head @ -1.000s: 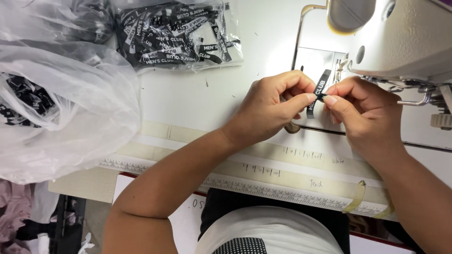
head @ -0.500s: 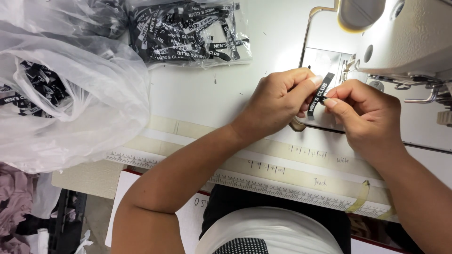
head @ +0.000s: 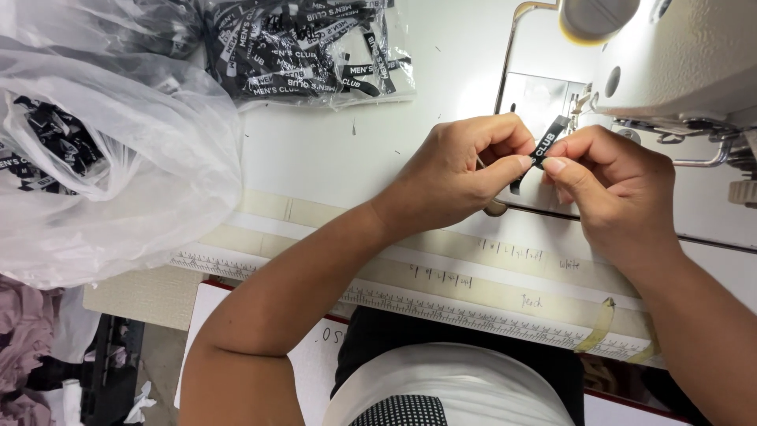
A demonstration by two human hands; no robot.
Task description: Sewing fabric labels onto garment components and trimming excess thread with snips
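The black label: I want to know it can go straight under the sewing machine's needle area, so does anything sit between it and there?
Nothing visible does. The black label is pinched between the left hand and right hand, just beside the sewing machine.

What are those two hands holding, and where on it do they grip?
A small black woven label, pinched between both hands: the left hand and the right hand grip it with thumb and fingertips at its lower part; its top end sticks up free.
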